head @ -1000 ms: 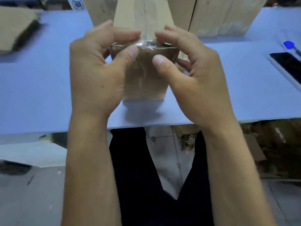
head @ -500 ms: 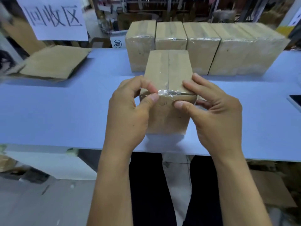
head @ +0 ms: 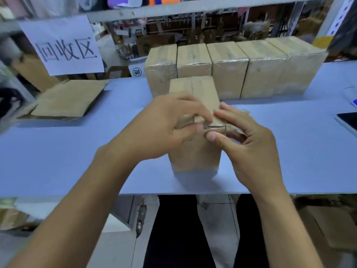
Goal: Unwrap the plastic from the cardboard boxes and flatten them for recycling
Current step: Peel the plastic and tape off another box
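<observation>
head view: box [head: 195, 151] stands near the bench [head: 58, 155] front edge, middle | my left hand [head: 162, 128] and right hand [head: 251, 146] both pinch the plastic wrap [head: 214, 128] at its top front edge | i'd pull slow, keep box down | tear is blurry, fingers hide it

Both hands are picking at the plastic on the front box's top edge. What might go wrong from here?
1. The front box stands upright near the table's front edge; a hard pull by the left hand or right hand might tip it off.
2. The bunched plastic wrap could tear into strips instead of peeling whole.
</observation>
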